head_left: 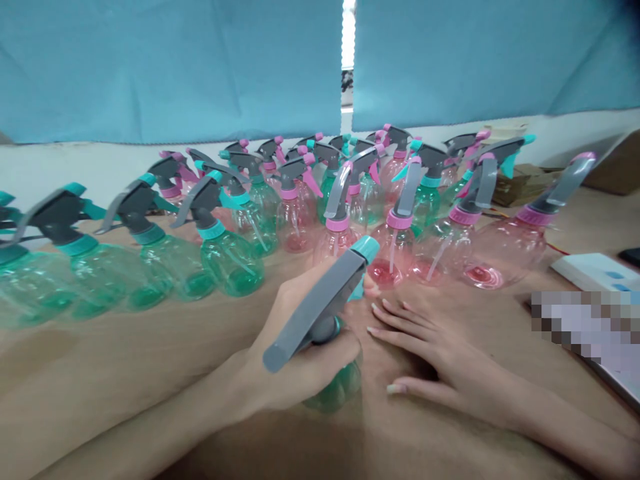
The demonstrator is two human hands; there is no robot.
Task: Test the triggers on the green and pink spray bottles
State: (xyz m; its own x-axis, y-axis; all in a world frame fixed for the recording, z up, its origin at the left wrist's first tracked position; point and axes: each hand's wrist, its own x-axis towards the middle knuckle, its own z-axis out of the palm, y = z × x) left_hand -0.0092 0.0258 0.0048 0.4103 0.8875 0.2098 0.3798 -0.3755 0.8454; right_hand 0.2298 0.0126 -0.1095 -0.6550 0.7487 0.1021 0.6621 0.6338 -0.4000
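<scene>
My left hand [310, 360] is wrapped round the neck of a green spray bottle [336, 390], just under its grey trigger head with a teal nozzle. The bottle stands low in the middle of the view, and my fingers hide part of its body. Just right of it, my right hand [430, 347] is spread with the palm down over the wooden table, fingers stretched out and holding nothing. Beyond my hands stand pink spray bottles [393, 257] with pink collars. To the left is a row of green spray bottles [233, 263] with teal collars.
More pink and green spray bottles stand mixed behind the front rows on the wooden table [165, 353]. At the right lie a white box [595, 270] and a flat, blurred-out object [595, 333]. Cardboard boxes [615, 163] stand at the back right. A blue curtain [175, 67] hangs behind.
</scene>
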